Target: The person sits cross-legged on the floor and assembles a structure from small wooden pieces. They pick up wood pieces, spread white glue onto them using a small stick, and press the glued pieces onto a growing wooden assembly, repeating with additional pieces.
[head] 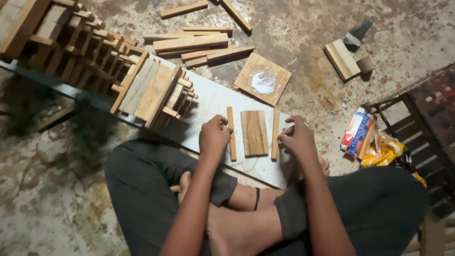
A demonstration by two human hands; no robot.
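Fingers of the left hand (214,136) pinch one thin wooden strip (231,133), the right hand (298,140) another (275,133); light, stiff, best gripped mid-length.

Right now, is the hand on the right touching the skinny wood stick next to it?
Touching. The head view shows the right hand with its fingertips resting against the thin wooden strip, no gap between them, beside the flat wooden pieces.
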